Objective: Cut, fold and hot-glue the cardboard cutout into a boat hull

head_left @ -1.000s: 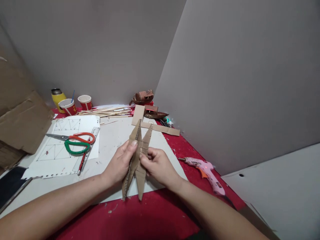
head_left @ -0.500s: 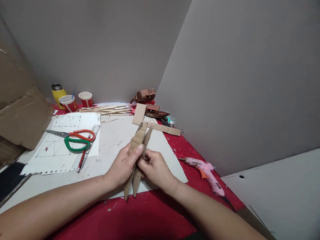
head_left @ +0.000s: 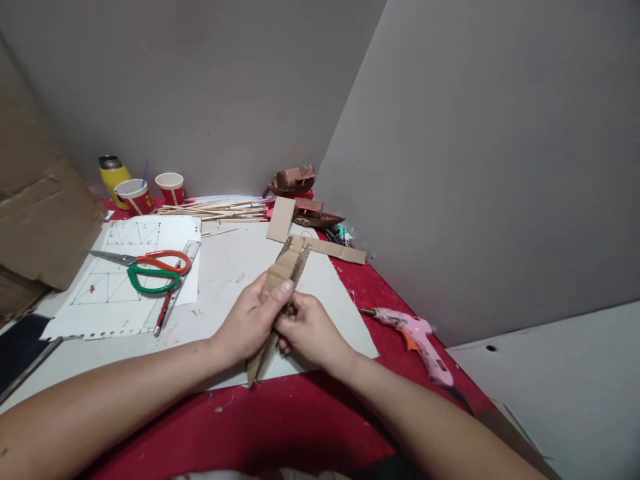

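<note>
Cardboard strips (head_left: 283, 267) with pointed lower ends are held between my two hands, over the front part of a white board (head_left: 220, 267). My left hand (head_left: 253, 317) grips them from the left, its thumb pressed flat on the upper strip. On the other side my right hand (head_left: 307, 328) is closed on the strips' right edge, with its fingertips partly hidden behind them. The strips lie close together, their top ends slightly apart. Just beyond them are two flat cardboard pieces, one short (head_left: 281, 219) and one long (head_left: 340, 251).
Scissors (head_left: 157, 270), a ruler (head_left: 189, 257) and a pencil (head_left: 164, 310) lie on drawn paper at left. Thin sticks (head_left: 225, 211), paper cups (head_left: 170, 188) and model boats (head_left: 315, 215) stand behind. A pink glue gun (head_left: 417, 337) lies at right.
The cardboard strips have come closer together, and their lower tips now nearly overlap. The view has shifted slightly, so the table things appear a little higher.
</note>
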`<state>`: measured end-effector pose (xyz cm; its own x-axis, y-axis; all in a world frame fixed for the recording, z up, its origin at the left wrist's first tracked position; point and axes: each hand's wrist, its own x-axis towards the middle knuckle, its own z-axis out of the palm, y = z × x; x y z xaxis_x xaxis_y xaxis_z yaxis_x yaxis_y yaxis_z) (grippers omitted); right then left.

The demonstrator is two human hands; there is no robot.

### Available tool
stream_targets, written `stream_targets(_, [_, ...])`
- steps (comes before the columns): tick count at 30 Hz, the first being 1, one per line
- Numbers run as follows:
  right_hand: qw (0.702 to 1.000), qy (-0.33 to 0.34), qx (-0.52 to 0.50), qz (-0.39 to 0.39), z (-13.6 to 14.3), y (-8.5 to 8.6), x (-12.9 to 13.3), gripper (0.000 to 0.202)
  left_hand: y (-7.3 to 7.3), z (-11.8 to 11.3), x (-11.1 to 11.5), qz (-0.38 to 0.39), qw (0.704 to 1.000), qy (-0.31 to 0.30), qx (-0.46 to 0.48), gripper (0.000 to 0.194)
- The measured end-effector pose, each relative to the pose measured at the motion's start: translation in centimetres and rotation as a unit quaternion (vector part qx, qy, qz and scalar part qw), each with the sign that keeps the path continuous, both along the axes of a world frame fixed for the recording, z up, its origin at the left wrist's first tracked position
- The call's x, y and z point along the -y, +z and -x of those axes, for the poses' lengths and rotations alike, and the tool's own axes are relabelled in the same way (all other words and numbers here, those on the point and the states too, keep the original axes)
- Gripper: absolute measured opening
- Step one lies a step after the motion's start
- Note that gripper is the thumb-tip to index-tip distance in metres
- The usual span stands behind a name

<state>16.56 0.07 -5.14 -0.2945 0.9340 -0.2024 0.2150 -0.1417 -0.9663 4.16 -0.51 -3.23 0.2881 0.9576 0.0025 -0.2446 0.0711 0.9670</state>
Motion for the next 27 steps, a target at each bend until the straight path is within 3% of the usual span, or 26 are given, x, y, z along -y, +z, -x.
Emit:
stream_targets(2, [1.0,-0.003,0.005,-0.002,0.1,0.2,0.0,0.008,-0.1,0.0,0.0,-0.004,1.0,0.007,-0.004,0.035])
stream_targets(5, [0.999,0.03,0.0,0.011,-0.7,1.6,-0.1,0.012,0.5,0.7,-0.3,0.068,0.997,-0.029,0.036,0.04])
stream_targets(8, [0.998,0.047,-0.027,-0.01,-2.2,3.1,-0.4,0.023,1.6,1.3,-0.7,0.121,0.987,-0.022,0.103,0.039])
stream_targets(12, [0.978,-0.053,-0.161,-0.125,-3.9,3.4,-1.7,0.032,2.8,1.6,-0.7,0.206,0.967,-0.039,0.142,0.044])
stream_targets(14, [0.956,-0.061,-0.245,-0.147,-4.2,3.0,-2.3,0.035,3.2,1.6,-0.3,0.252,0.957,-0.053,0.137,0.051])
stream_targets(21, [0.936,0.067,-0.339,-0.068,-2.9,2.4,-1.6,0.059,3.2,1.2,1.0,0.298,0.939,-0.105,0.139,0.066])
stream_targets(27, [0.89,0.102,-0.445,-0.003,-2.1,2.9,-0.5,0.061,2.3,0.5,2.5,0.3,0.936,-0.146,0.112,0.064])
